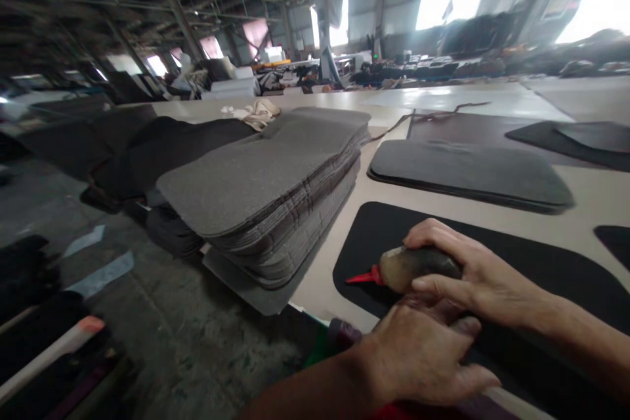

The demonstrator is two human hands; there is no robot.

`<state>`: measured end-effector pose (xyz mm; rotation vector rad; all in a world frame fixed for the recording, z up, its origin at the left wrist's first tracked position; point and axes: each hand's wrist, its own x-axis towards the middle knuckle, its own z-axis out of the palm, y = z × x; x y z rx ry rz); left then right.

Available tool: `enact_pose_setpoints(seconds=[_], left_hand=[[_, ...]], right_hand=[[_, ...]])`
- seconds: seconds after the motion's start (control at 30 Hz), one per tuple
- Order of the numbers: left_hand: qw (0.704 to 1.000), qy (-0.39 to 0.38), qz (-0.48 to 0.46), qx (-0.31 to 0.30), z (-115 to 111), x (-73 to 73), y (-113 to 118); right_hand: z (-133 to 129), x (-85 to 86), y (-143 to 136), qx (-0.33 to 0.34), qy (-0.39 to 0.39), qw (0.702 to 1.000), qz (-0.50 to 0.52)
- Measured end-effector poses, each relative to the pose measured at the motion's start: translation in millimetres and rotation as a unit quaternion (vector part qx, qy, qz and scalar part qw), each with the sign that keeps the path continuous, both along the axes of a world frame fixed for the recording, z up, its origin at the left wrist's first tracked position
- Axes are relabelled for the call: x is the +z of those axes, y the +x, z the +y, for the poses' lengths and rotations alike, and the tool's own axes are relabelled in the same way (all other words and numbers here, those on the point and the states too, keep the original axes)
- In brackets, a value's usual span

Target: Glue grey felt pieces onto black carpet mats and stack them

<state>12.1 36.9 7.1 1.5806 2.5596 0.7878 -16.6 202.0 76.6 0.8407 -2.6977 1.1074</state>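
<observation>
My right hand (462, 269) is wrapped round a squeeze bottle (396, 269) with a stained beige and dark body. Its red nozzle (363, 277) points left, over the left end of a black rounded panel (388, 223) lying on the table. Just below the bottle is my left hand (418, 351), close against the right hand's fingers. Its thumb and a finger stretch out to the right, apart from each other, and I see nothing held there. Some of the left hand's other fingers are partly hidden.
A tall stack of grey panels (275, 164) stands left of the hands at the table edge. Behind the black panel lies a lower grey stack (467, 170). A cream cloth (258, 113) and dark material (172, 151) lie further left. Concrete floor (197, 321) shows below the edge.
</observation>
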Motion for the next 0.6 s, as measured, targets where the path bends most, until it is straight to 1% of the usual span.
enact_pose_setpoints(seconds=[0.23, 0.47, 0.6], left_hand=[[1.000, 0.001, -0.020, -0.005, -0.4, -1.0, -1.4], [0.999, 0.001, -0.035, -0.006, -0.8, -0.7, -2.0], [1.000, -0.002, -0.027, -0.006, -1.1, 0.5, -2.2]], right_hand=[[-3.3, 0.6, -4.3, 0.018, 0.026, 1.000, -0.001], [-4.9, 1.6, -6.6, 0.042, 0.026, 0.999, -0.006], [-6.5, 3.1, -7.1, 0.046, 0.028, 0.998, -0.013]])
